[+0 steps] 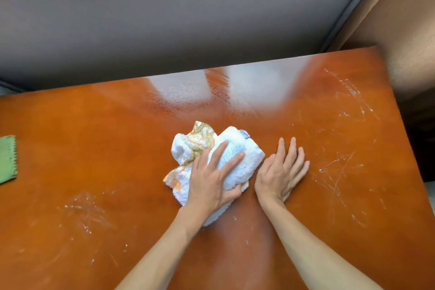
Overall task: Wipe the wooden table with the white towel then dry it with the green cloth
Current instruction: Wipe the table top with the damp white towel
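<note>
A bunched white towel (237,148) with an orange pattern lies near the middle of the glossy orange-brown wooden table (94,148). My left hand (211,176) presses down on the towel with straight spread fingers, its thumb along the towel's near edge. My right hand (281,169) lies flat on the bare wood just right of the towel, fingers straight and pointing away from me. The green cloth (7,159) rests at the table's far left edge, partly cut off by the frame.
White scratches and smears mark the table at right (339,172) and at front left (87,209). A grey wall (188,19) runs behind the table's far edge. A brown curtain (400,30) hangs at the right corner.
</note>
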Available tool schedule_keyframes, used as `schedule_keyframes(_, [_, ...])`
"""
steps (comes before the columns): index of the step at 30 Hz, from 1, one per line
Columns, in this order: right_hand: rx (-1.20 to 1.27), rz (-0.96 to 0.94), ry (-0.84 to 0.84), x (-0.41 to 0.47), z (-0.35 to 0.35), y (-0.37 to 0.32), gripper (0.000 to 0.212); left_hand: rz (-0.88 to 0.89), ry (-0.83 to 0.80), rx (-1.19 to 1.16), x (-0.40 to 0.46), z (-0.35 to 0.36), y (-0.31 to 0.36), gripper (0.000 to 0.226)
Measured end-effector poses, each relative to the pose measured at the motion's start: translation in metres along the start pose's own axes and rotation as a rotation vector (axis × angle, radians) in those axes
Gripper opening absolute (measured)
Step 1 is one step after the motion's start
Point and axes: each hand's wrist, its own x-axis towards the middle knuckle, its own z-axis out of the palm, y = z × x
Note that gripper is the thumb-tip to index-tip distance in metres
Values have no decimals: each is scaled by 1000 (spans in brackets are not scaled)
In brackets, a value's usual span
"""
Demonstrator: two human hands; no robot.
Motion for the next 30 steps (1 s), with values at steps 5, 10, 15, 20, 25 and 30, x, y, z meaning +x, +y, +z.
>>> schedule_keyframes(5, [59, -2, -84, 1, -4, 3, 52, -402, 97, 19, -50, 0, 16, 70])
schedule_keyframes(10, [251, -35, -245, 17, -31, 22, 53, -625, 93, 46, -46, -6, 24, 71])
schedule_keyframes(15, [251, -152, -137, 97, -76, 91, 49, -853, 189, 4, 5, -12, -13, 71])
schedule_keyframes(20, [-31, -40, -51, 153, -101, 185, 52, -991, 234, 46, 82, -18, -60, 67])
schedule_keyframes(25, [-93, -26, -67, 155, -90, 201, 53, -1081, 285, 71, 131, -18, -84, 70])
schedule_keyframes(30, [-89, -6, -56, 156, -88, 204, 53, -1062, 260, 70, 167, -18, -64, 72])
